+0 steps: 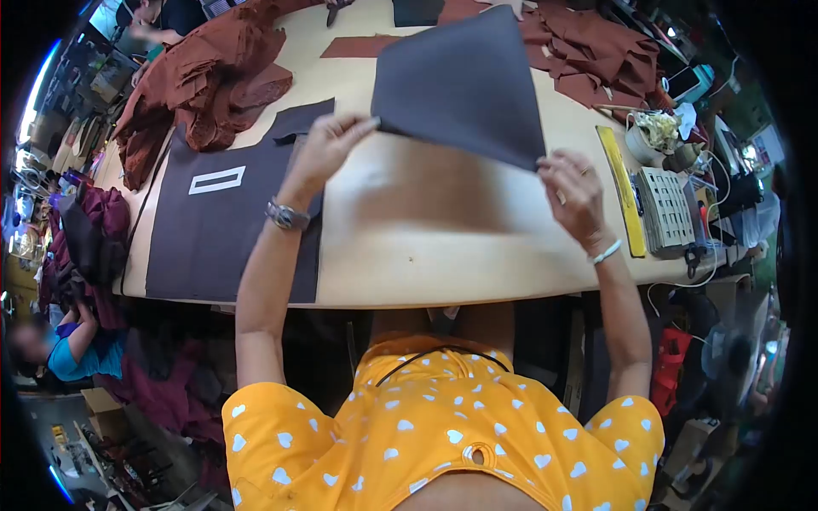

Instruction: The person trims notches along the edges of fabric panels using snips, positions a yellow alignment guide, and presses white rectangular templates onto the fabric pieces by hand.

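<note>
A dark grey fabric panel (460,85) is raised above the pale table (375,264), its near edge stretched between my hands. My left hand (334,146) pinches the panel's near left corner. The near right corner is pinched in my right hand (578,189). Left of the raised panel, a larger dark fabric piece (230,247) lies flat on the table, with a white rectangular frame (217,180) on it. My left forearm passes over that piece's right side.
Reddish-brown fabric heaps (213,77) lie at the back left and back right (596,51). On the right are a yellow ruler (620,192), a stack of slotted cards (667,209) and a container (645,140). Co-workers are at the left (85,345) and back left (166,25).
</note>
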Demonstrator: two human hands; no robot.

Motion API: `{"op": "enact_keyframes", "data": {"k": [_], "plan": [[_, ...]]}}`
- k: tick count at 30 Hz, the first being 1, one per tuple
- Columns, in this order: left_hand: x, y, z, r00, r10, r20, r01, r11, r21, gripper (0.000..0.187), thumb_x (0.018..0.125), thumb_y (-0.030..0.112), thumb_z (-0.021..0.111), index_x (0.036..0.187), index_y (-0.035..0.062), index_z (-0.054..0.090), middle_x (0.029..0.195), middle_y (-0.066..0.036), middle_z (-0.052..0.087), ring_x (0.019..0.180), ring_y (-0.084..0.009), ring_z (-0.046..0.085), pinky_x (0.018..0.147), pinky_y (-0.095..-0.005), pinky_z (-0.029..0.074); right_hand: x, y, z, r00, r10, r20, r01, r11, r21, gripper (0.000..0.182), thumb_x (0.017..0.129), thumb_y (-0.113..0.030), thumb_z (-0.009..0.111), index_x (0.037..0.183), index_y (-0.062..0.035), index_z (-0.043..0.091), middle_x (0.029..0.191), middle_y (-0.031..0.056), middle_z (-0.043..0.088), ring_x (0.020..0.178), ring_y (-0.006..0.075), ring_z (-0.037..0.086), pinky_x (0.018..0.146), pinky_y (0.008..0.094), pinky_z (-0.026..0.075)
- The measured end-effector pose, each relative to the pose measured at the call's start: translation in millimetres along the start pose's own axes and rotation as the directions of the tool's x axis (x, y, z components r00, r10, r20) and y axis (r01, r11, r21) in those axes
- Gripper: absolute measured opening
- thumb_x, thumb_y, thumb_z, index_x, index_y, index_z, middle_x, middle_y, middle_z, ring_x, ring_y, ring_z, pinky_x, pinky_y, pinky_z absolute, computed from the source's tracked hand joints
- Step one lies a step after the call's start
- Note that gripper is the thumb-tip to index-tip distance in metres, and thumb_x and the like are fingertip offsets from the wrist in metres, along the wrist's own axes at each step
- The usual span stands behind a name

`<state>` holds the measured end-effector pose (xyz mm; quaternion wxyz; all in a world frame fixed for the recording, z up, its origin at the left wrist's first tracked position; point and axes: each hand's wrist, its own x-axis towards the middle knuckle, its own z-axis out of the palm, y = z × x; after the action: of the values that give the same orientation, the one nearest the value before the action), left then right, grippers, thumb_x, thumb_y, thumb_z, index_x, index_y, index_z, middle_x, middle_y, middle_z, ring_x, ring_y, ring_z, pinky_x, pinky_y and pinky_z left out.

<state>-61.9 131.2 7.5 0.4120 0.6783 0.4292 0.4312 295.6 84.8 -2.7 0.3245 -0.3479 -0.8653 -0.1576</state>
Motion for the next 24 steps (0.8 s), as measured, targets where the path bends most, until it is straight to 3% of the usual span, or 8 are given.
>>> {"op": "enact_keyframes", "data": {"k": [1,2,4,7,11,18,24], "plan": [[-13.6,-8.3,5.0,0.999,-0.043,0.005,0.043,0.996,0.078,0.021,0.087,0.017,0.060,0.093,-0.0027,0.064,0.078,0.005,0.059,0.073,-0.0020,0.048,0.066,-0.0189,0.041,-11.6,-9.7,6.0,0.999,0.019,0.027,-0.020,0.999,0.040,0.011,0.071,0.000,0.064,0.079,-0.0045,0.060,0.092,0.0054,0.063,0.097,0.0256,0.056,0.085,0.0385,0.044],[-19.3,-40.9,6.5,0.999,0.035,0.034,-0.036,0.998,0.050,0.021,0.087,0.017,0.060,0.092,-0.0037,0.063,0.075,0.004,0.058,0.072,-0.0019,0.047,0.065,-0.0184,0.040,-22.8,-17.7,11.8,0.997,0.051,0.053,-0.054,0.996,0.071,0.010,0.071,-0.001,0.064,0.079,-0.0044,0.060,0.091,0.0051,0.064,0.097,0.0255,0.057,0.086,0.0389,0.043],[-42.9,-46.1,12.9,0.997,-0.048,0.056,0.045,0.997,0.061,0.023,0.087,0.018,0.060,0.094,-0.0045,0.063,0.081,0.001,0.062,0.075,-0.0019,0.049,0.069,-0.0190,0.043,-40.2,-30.5,16.2,0.985,0.118,0.122,-0.135,0.981,0.141,0.009,0.071,-0.002,0.064,0.078,-0.0043,0.059,0.090,0.0051,0.065,0.098,0.0254,0.057,0.088,0.0407,0.042],[-75.4,-42.7,17.0,0.973,-0.209,0.099,0.206,0.978,0.042,0.020,0.089,0.011,0.055,0.100,-0.0025,0.063,0.097,-0.008,0.065,0.104,-0.0133,0.054,0.083,-0.0248,0.044,-56.3,-47.6,11.8,0.972,0.164,0.166,-0.191,0.969,0.160,0.009,0.071,-0.002,0.063,0.079,-0.0047,0.059,0.090,0.0051,0.065,0.099,0.0254,0.057,0.090,0.0424,0.040],[-109.5,-19.0,21.9,0.987,-0.047,0.154,-0.011,0.935,0.353,0.018,0.086,0.007,0.056,0.100,0.0009,0.064,0.102,-0.015,0.065,0.115,-0.0267,0.051,0.098,-0.0365,0.036,-66.2,-74.0,-3.6,0.962,0.192,0.194,-0.216,0.970,0.109,0.010,0.071,-0.003,0.064,0.079,-0.0054,0.059,0.091,0.0045,0.065,0.098,0.0253,0.058,0.091,0.0440,0.039],[-137.0,-31.5,30.0,0.992,0.053,0.117,-0.101,0.881,0.461,0.010,0.083,0.006,0.058,0.089,-0.0003,0.063,0.106,-0.011,0.064,0.116,-0.0315,0.050,0.103,-0.0438,0.029,-82.7,-101.9,-6.3,0.932,0.279,0.233,-0.287,0.958,0.001,0.011,0.073,-0.007,0.063,0.084,-0.0053,0.061,0.097,0.0055,0.065,0.099,0.0259,0.057,0.094,0.0453,0.036],[-143.2,-14.2,36.2,0.983,0.048,0.176,-0.153,0.746,0.648,0.016,0.082,0.017,0.058,0.093,0.0051,0.062,0.115,-0.009,0.059,0.123,-0.0312,0.042,0.104,-0.0508,0.022,-104.8,-111.8,-8.5,0.891,0.361,0.274,-0.376,0.927,0.003,0.025,0.081,-0.021,0.059,0.103,-0.0080,0.063,0.117,0.0039,0.059,0.112,0.0266,0.050,0.100,0.0508,0.027]]}}
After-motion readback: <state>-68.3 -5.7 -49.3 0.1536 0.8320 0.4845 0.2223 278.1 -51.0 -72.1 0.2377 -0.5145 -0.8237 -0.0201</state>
